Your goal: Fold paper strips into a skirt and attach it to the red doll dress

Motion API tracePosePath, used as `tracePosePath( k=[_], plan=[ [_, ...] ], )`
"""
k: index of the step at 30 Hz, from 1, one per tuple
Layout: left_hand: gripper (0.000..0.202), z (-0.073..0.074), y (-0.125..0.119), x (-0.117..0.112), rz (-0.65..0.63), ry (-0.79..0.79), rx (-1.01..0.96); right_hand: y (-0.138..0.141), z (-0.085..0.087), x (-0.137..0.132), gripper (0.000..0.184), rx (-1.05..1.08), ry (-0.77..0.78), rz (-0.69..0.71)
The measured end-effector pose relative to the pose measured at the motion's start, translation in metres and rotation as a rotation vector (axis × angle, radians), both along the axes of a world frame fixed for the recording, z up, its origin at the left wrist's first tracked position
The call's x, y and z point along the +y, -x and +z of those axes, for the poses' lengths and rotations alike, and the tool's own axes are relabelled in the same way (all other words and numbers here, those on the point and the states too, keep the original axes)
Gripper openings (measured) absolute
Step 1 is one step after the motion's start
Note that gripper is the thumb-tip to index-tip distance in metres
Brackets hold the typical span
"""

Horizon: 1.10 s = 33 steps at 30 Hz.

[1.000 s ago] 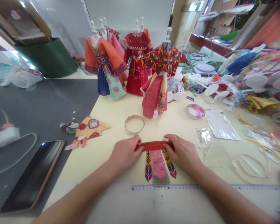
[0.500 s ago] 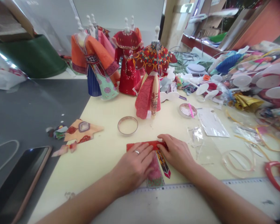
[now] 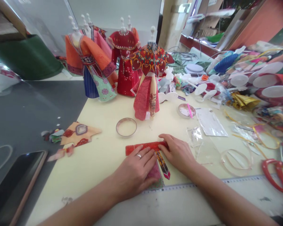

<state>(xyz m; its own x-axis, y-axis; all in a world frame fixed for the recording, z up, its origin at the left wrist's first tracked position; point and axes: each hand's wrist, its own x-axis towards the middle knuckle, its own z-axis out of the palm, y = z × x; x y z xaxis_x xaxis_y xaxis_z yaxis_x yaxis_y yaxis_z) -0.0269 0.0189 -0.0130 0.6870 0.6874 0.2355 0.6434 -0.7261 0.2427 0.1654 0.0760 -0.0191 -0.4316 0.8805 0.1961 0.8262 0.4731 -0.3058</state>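
Note:
A red patterned paper band (image 3: 138, 148) lies flat on the cream table top (image 3: 96, 166), with a pink panel (image 3: 154, 173) and a dark patterned strip (image 3: 163, 165) hanging down from it toward me. My left hand (image 3: 134, 173), wearing a ring, lies flat across the band and covers most of the pink panel. My right hand (image 3: 175, 153) presses on the band's right end, its fingertips touching the strip's top. The panel's lower edge shows just above a steel ruler (image 3: 191, 184).
Paper dresses on white stands (image 3: 126, 62) stand beyond the hands. Nearby are a round metal ring (image 3: 126, 127), a small dish with a pink stick (image 3: 186, 110), and a clear plastic sheet (image 3: 200, 147). A phone (image 3: 16, 185) lies on a dark mat at left; red-handled scissors (image 3: 277, 177) lie at right.
My left hand has slid from the band's left end onto the hanging panels, covering the pink panel and side strip. The band's left end now shows. The whole scene has shifted left in view.

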Motion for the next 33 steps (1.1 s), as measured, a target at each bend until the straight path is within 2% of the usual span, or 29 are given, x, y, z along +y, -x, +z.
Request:
tracePosePath(
  k=[4, 7, 9, 12, 15, 18, 26, 30, 33],
  plan=[
    [0.047, 0.002, 0.01, 0.002, 0.011, -0.001, -0.12, -0.008, 0.003, 0.003, 0.027, 0.011, -0.015, -0.026],
    [0.035, 0.009, 0.022, 0.007, 0.079, -0.099, -0.283, -0.014, 0.007, 0.004, 0.023, 0.075, -0.055, -0.063],
    [0.032, 0.015, 0.03, 0.01, 0.124, -0.154, -0.366, -0.015, 0.01, 0.003, 0.02, 0.151, -0.077, -0.034],
    [0.027, 0.019, 0.033, 0.012, 0.105, -0.177, -0.345, -0.013, 0.015, -0.001, 0.02, 0.227, -0.072, 0.173],
    [0.024, 0.017, 0.025, 0.009, 0.015, -0.151, -0.218, -0.007, 0.017, -0.005, 0.021, 0.166, -0.03, 0.399],
    [0.023, 0.012, 0.015, 0.006, -0.016, -0.106, -0.12, -0.002, 0.015, -0.01, 0.02, 0.08, 0.016, 0.498],
    [0.022, 0.007, 0.011, 0.006, 0.047, -0.078, -0.147, 0.005, 0.008, -0.01, 0.02, 0.096, 0.033, 0.464],
    [0.029, 0.006, 0.01, 0.006, 0.052, -0.205, -0.167, 0.006, 0.008, -0.011, 0.016, 0.131, 0.045, 0.45],
    [0.028, -0.001, 0.007, 0.009, 0.045, -0.313, -0.187, 0.006, 0.005, -0.012, 0.016, 0.152, 0.04, 0.44]
  ],
)
